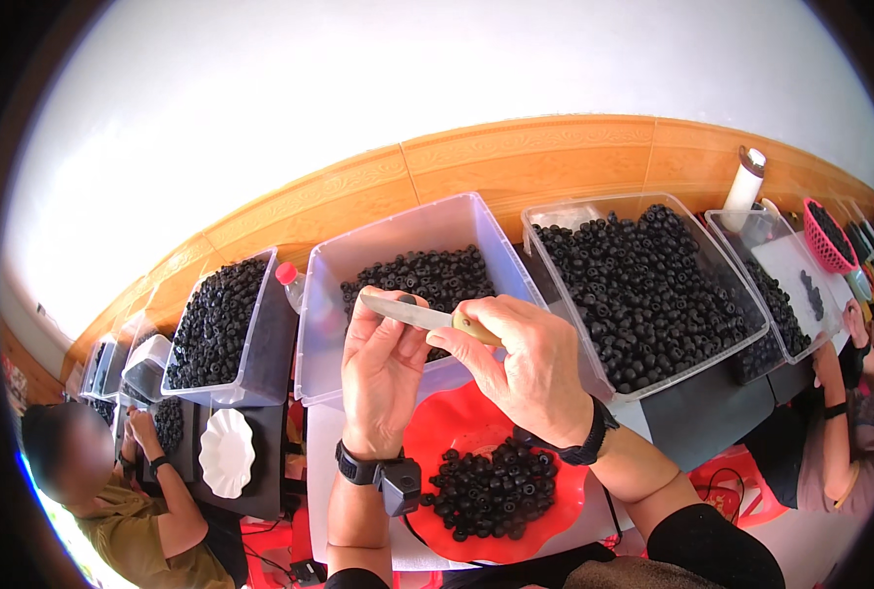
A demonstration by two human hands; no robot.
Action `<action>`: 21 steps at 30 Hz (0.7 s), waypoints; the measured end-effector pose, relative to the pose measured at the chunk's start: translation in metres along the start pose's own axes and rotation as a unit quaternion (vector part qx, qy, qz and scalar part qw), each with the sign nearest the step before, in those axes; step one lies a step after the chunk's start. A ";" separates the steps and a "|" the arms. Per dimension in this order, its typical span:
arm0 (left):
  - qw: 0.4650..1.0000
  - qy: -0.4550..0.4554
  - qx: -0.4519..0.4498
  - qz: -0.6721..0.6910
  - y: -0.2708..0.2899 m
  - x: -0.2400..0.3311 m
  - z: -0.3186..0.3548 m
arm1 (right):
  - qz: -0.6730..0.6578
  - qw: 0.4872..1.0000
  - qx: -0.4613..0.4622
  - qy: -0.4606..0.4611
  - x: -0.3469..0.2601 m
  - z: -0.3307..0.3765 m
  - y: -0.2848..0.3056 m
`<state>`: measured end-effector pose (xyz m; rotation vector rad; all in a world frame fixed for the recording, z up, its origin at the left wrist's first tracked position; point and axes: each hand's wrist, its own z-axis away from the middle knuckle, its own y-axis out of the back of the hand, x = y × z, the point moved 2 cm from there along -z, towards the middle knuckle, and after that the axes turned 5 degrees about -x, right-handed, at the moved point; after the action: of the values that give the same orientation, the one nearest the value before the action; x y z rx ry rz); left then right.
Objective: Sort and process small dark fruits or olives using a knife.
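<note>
My right hand (540, 368) is closed round the yellowish handle of a knife (412, 312), its blade pointing left. My left hand (380, 378) is raised in front of it and pinches a small black round piece (408, 298) at the fingertips, right by the blade. Below both hands a red scalloped bowl (555, 510) holds a heap of similar black pieces (501, 486), some with a hole in the middle. Just beyond my hands stands a bluish clear bin (324, 280), partly filled with such pieces.
A full clear bin (643, 294) stands at right, another bin (216, 324) at left beside a red-capped bottle (289, 278). A white scalloped dish (227, 454) lies left. A white bottle (746, 182) and pink basket (830, 245) are far right. People work on both sides.
</note>
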<state>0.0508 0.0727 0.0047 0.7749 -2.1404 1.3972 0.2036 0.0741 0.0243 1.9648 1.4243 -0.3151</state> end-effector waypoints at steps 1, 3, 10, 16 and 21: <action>1.000 -0.006 0.010 -0.015 -0.001 0.000 0.000 | 0.000 1.000 0.000 -0.001 0.000 0.000 0.000; 0.999 -0.007 0.036 -0.031 -0.009 -0.001 0.000 | 0.010 1.000 -0.004 -0.008 -0.001 -0.001 0.003; 0.996 0.047 -0.045 -0.059 -0.021 -0.006 0.006 | -0.101 0.986 -0.027 -0.132 0.015 -0.008 0.011; 0.996 0.084 -0.015 -0.014 -0.006 -0.014 0.002 | -0.317 0.939 -0.049 -0.122 0.019 -0.005 -0.003; 0.994 0.110 -0.016 -0.017 -0.009 -0.017 0.005 | -0.299 0.943 -0.067 -0.127 0.016 -0.003 -0.004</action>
<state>0.0688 0.0690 -0.0024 0.6123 -1.9671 1.3598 0.2053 0.0890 0.0157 1.2882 1.7849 -0.6938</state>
